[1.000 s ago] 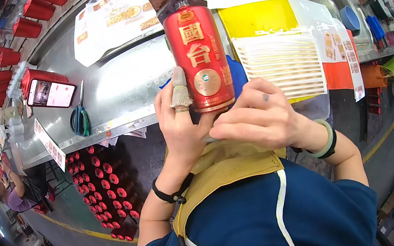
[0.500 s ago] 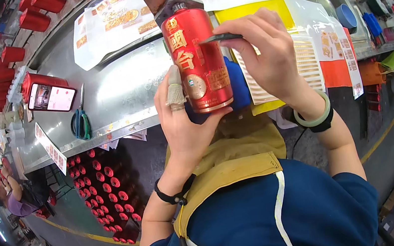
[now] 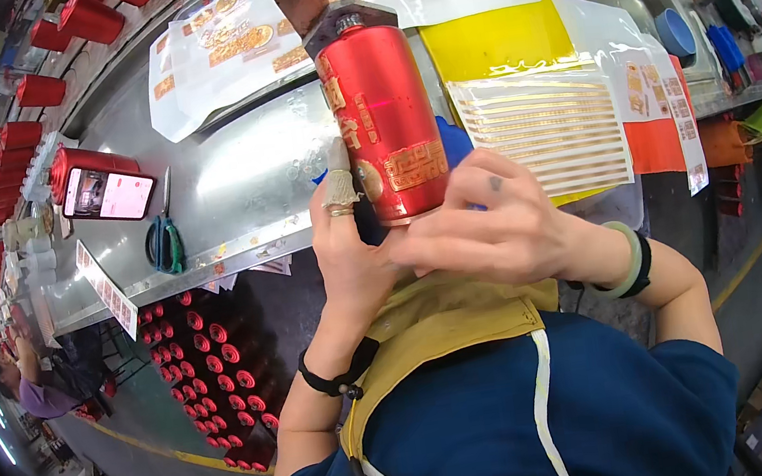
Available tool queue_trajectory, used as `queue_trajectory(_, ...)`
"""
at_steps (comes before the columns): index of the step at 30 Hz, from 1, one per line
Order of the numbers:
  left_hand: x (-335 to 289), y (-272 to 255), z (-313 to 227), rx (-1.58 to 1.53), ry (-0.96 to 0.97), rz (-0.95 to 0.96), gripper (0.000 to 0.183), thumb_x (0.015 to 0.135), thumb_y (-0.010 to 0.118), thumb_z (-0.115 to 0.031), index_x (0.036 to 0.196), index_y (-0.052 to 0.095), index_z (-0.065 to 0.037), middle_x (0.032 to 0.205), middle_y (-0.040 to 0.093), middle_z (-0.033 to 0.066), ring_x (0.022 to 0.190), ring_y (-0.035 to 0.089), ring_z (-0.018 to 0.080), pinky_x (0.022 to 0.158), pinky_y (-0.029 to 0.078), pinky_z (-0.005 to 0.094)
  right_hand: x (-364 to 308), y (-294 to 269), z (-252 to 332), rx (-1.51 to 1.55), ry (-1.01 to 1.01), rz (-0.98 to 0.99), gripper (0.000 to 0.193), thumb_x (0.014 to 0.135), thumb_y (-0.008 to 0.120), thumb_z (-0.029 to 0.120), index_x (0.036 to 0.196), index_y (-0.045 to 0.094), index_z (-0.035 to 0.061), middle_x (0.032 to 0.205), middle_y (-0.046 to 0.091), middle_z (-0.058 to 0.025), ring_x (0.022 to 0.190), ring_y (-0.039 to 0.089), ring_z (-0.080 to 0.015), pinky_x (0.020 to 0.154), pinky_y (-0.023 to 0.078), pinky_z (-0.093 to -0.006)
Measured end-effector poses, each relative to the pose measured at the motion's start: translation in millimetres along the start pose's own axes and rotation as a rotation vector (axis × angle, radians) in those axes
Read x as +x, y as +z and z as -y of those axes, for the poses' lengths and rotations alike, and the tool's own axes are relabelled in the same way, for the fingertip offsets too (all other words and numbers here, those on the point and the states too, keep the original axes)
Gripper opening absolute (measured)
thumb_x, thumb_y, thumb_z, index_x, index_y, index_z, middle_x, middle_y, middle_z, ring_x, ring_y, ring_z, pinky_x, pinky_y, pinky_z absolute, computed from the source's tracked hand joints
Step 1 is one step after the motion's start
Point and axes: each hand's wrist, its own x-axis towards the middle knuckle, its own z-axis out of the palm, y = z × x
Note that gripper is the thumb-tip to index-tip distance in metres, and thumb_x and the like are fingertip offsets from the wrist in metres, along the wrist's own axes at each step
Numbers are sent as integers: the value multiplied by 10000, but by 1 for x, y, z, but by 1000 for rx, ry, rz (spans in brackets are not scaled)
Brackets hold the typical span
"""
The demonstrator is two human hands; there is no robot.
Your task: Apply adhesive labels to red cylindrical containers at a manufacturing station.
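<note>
A glossy red bottle (image 3: 387,91) with gold lettering and trim stands out in front of me. Its dark neck rests against a dark metal holder (image 3: 348,18). Along the bottle's left side lie the fingers of my left hand (image 3: 343,243), with the thumb by its base; one finger wears a cloth wrap and rings. My right hand (image 3: 496,222) is curled closed at the bottle's lower right, its fingertips near my left thumb. Whatever its fingers hold is hidden. Behind the bottle shows a bit of blue material (image 3: 455,142).
A phone (image 3: 107,193) leans on a red container at left, beside dark-handled scissors (image 3: 163,239). Gold decal sheets (image 3: 246,38) lie at the back; a gold-striped sheet (image 3: 540,123) lies on yellow film at right. Several red bottles (image 3: 213,359) stand below the metal table.
The bottle has turned, carrying its gold lettering to the left. My right hand has dropped from the label to the base, and the dark thin tool it held no longer shows.
</note>
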Motion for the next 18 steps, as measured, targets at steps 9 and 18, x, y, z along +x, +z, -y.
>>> queue_trajectory(9, -2, 6, -4, 52, 162, -173, 765, 657, 954, -146, 1372, 690, -83, 1452, 578, 222, 1239, 614, 396, 1028, 499, 475, 25, -42, -28, -85, 332, -400, 268, 814, 822, -19, 1066, 750, 37, 928, 740, -71, 820, 680, -235, 723, 537, -326)
queue_trajectory(18, 3, 7, -29, 485, 232, -44, 478, 888, 803, -244, 1355, 715, -288, 1428, 529, 275, 1206, 601, 443, 995, 500, 510, 27, -34, -27, -76, 384, -432, 236, 842, 810, -29, 1066, 748, 15, 937, 740, -79, 821, 691, -213, 726, 563, -316)
